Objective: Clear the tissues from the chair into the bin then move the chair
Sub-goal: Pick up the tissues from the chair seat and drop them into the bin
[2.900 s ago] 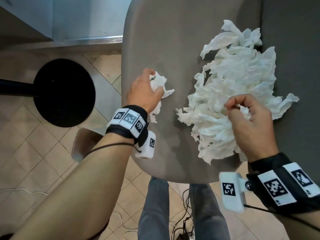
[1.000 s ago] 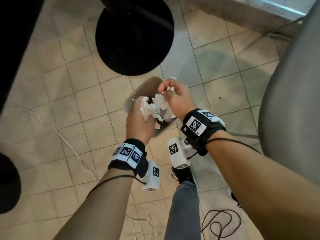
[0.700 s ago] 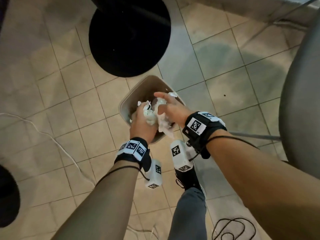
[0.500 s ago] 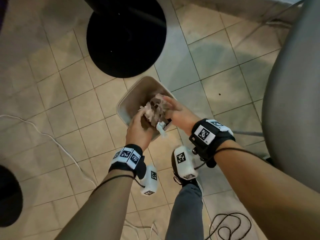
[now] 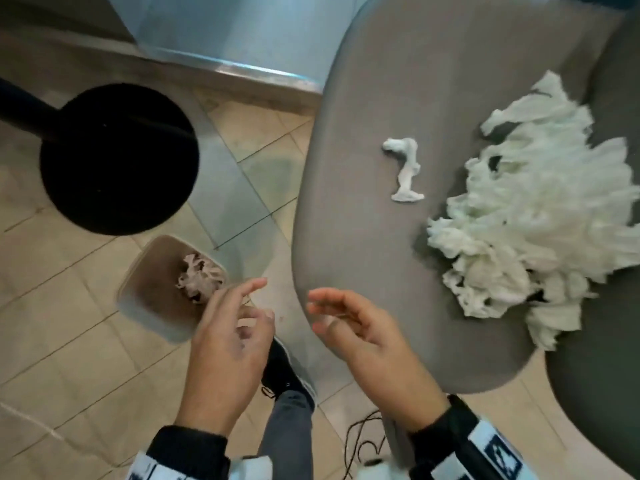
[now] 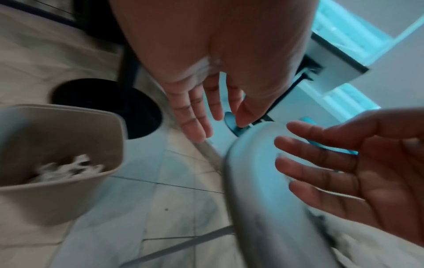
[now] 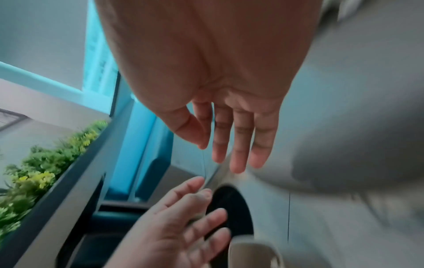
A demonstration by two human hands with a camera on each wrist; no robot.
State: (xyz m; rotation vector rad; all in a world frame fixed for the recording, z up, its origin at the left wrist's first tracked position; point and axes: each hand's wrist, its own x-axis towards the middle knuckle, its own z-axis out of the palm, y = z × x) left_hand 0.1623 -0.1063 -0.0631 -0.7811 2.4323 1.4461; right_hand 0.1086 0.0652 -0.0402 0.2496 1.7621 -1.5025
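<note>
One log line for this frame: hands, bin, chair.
left hand: open | right hand: open | beige plastic bin: holds crumpled tissues | grey upholstered chair: white tissue pile remains

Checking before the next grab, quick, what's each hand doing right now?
Left hand: open, fingers relaxed, holding nothing, beside the bin.
Right hand: open, fingers spread, holding nothing, at the chair's edge.

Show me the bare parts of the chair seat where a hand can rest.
Bare: the chair seat's left half, from its left edge to the small twisted tissue, and the front beside the right hand. Crowded: the right side, under the tissue pile.
</note>
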